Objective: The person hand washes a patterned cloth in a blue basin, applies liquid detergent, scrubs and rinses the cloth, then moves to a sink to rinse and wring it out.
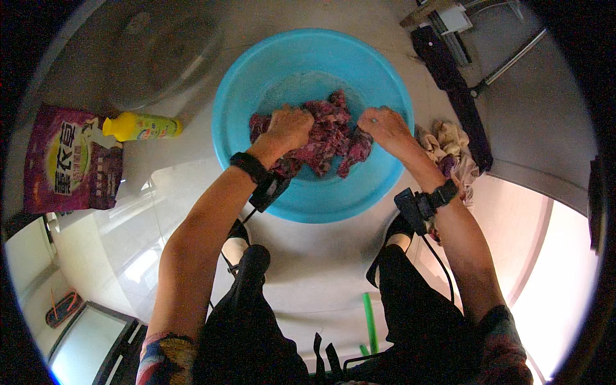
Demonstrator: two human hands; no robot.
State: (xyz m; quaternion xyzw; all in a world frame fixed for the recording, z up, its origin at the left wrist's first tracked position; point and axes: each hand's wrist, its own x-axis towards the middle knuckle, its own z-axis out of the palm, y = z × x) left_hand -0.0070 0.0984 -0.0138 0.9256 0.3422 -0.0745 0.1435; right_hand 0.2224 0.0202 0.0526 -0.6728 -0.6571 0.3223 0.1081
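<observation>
A wide blue plastic basin sits on the floor between my feet, with some sudsy water in it. In it lies a wet, crumpled reddish-purple patterned cloth, probably a garment. My left hand is closed on the left part of this cloth, knuckles up. Near the basin's right wall, my right hand is curled into a fist at the cloth's right end, where a bunch of it hangs from under the fingers. The fingertips of both hands are hidden from above.
Left of the basin are a yellow bottle lying on its side and a purple printed bag. Beige and purple cloth is heaped at the right. A green tube lies between my legs. Black devices are strapped to both wrists.
</observation>
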